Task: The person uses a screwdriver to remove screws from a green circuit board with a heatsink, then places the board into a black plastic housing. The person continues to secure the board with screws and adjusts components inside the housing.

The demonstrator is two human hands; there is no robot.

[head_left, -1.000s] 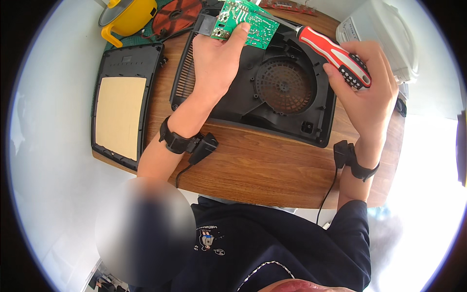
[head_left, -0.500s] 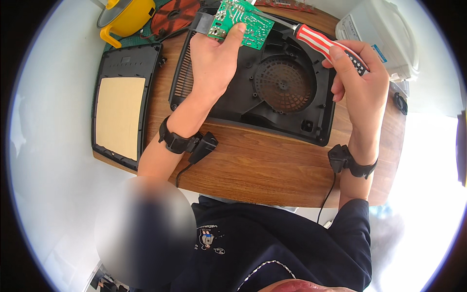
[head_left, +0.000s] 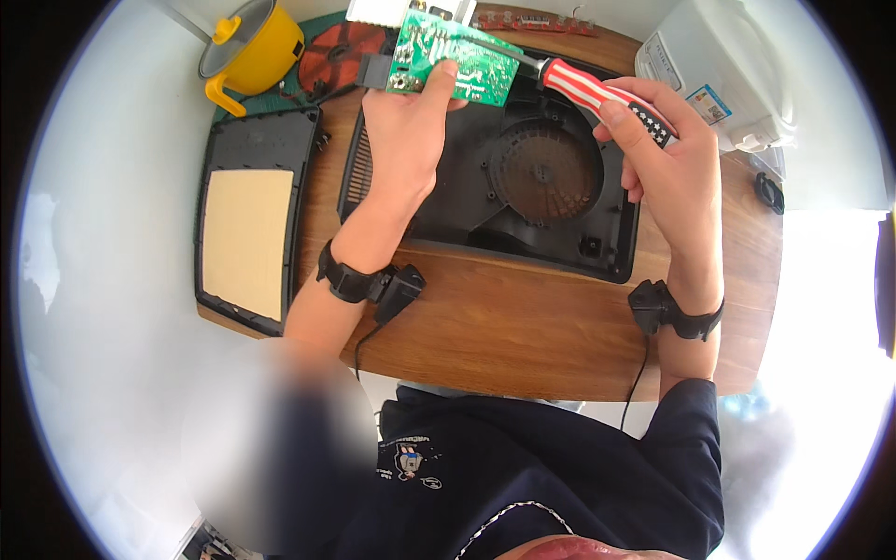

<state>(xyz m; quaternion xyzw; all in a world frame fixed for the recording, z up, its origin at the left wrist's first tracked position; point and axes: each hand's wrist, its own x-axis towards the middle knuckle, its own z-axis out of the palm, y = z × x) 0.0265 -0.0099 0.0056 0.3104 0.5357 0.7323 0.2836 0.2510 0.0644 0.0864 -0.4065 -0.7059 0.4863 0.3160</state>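
My left hand grips a green circuit board by its lower edge, thumb pressed on the soldered face. Behind the board's top edge a white part shows, and a dark grey piece juts from its left side. In my right hand is a screwdriver with a red-and-white striped, star-patterned handle. Its shaft points left across the face of the board; whether the tip touches, I cannot tell. Beneath both hands lies a black plastic housing with a round vent grille.
On the left lies a black panel with a cream sheet. A yellow pot and a reddish coil disc stand far left. At far right is a white container, with a small black part nearby on the wooden table.
The circuit board has shifted slightly left and down in view, still in my left hand. My right hand has moved left with the screwdriver. The whole view has also shifted a little.
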